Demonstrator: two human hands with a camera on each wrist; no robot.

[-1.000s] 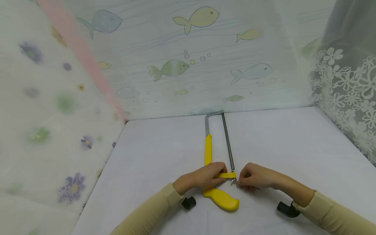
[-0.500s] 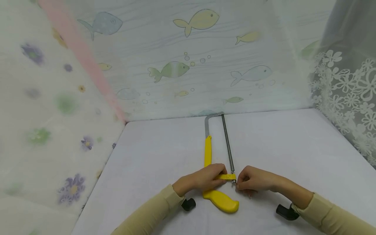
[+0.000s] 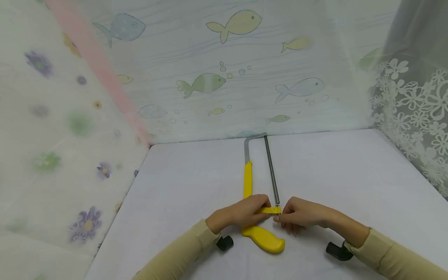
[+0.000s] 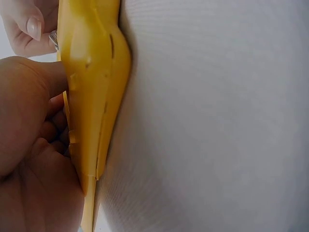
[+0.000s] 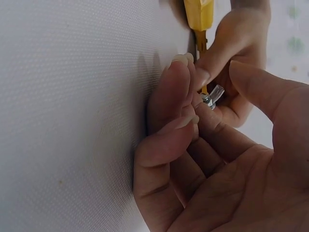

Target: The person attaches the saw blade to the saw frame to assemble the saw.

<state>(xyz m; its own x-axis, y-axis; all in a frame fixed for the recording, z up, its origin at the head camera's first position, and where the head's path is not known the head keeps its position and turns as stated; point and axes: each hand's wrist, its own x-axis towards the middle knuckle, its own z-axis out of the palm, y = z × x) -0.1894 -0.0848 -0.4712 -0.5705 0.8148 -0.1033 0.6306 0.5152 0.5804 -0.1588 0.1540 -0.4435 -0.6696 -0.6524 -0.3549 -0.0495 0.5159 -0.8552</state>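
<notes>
A hacksaw (image 3: 264, 240) with a yellow handle and grey bow lies on the white table, its far end pointing away from me. Its dark blade (image 3: 272, 171) runs along the right side. My left hand (image 3: 250, 210) grips the yellow frame just ahead of the handle, the thumb against it in the left wrist view. At the blade's near end sits a small metal wing nut (image 5: 213, 96). My right hand (image 3: 304, 214) is at that nut, fingers loosely bent. In the right wrist view the thumb stands apart from the index finger; whether a finger touches the nut is unclear.
White cloth covers the table (image 3: 189, 175). Behind it hangs a pale curtain (image 3: 168, 50) printed with fish, with flowered cloth (image 3: 52, 128) on the left and lace (image 3: 413, 105) on the right. Black pieces (image 3: 339, 251) sit below both wrists.
My right hand has shifted slightly left, bringing its fingertips over the wing nut, which was visible beside them before. The left hand and the hacksaw stay in place.
</notes>
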